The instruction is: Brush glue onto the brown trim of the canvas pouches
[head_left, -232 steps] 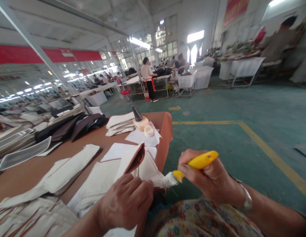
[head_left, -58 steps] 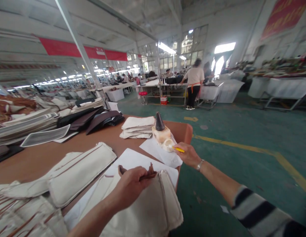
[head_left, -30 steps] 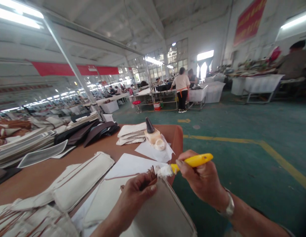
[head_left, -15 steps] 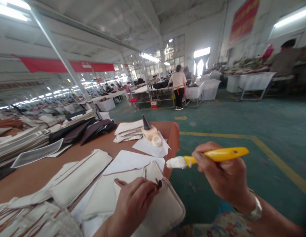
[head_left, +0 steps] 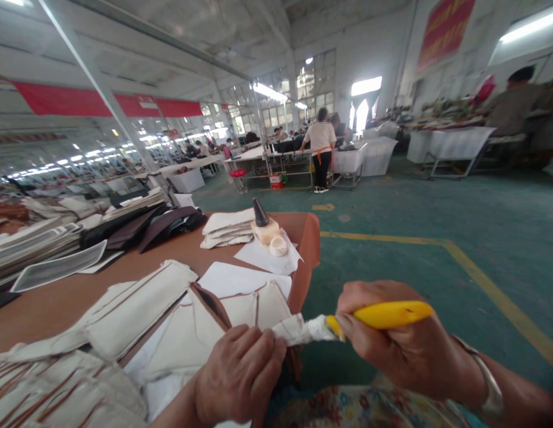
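My left hand (head_left: 240, 374) is closed on a cream leather piece (head_left: 290, 330) with brown edging, whose end sticks out past the fingers. In my right hand (head_left: 398, 356) is a yellow-handled brush (head_left: 392, 315), its bristles coated in thick white paste. The bristle tip meets the end of the leather piece. Beneath my left hand lie flat cream leather panels (head_left: 169, 351) and white paper (head_left: 231, 279). Farther back, a small glue bottle (head_left: 266, 229) with a black cone nozzle stands beside a round white cap (head_left: 277, 246) on paper.
The brown-covered table (head_left: 142, 264) carries cream leather panels (head_left: 138, 303), a pile of brown-edged pieces (head_left: 57, 386), a short stack (head_left: 227, 227) and dark pieces (head_left: 155, 229). Its right edge drops to a green floor (head_left: 374, 220). A person (head_left: 321, 145) stands at a far table.
My right hand brought the brush down and slightly left, onto the leather piece. My left hand lifted and turned that piece, so its end now points right. The view shifted slightly.
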Demonstrator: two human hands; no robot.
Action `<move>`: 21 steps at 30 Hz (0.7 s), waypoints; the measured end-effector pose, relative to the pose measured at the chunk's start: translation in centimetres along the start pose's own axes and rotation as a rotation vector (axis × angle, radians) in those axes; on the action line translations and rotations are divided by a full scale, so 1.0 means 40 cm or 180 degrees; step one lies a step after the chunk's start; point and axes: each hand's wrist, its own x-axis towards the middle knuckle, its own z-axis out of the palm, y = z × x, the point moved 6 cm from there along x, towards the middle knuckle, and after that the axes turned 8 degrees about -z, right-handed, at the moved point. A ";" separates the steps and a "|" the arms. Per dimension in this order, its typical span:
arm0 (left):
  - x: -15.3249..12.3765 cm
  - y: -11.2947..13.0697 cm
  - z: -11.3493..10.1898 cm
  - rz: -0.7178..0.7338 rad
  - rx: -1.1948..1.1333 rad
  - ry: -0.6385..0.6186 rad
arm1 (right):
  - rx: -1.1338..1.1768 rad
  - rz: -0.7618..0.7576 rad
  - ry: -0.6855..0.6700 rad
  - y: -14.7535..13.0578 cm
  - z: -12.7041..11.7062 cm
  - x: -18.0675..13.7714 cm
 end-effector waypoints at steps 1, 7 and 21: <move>0.000 0.002 0.000 0.0028 -0.0022 0.0023 | -0.0066 -0.0022 0.0059 -0.003 -0.009 0.002; 0.009 0.007 -0.004 0.0011 -0.0037 0.0204 | 0.0087 -0.0187 0.0106 -0.029 0.004 0.020; 0.011 -0.003 0.006 0.0218 -0.0072 0.0215 | 0.0515 0.0227 -0.0143 0.025 -0.016 0.022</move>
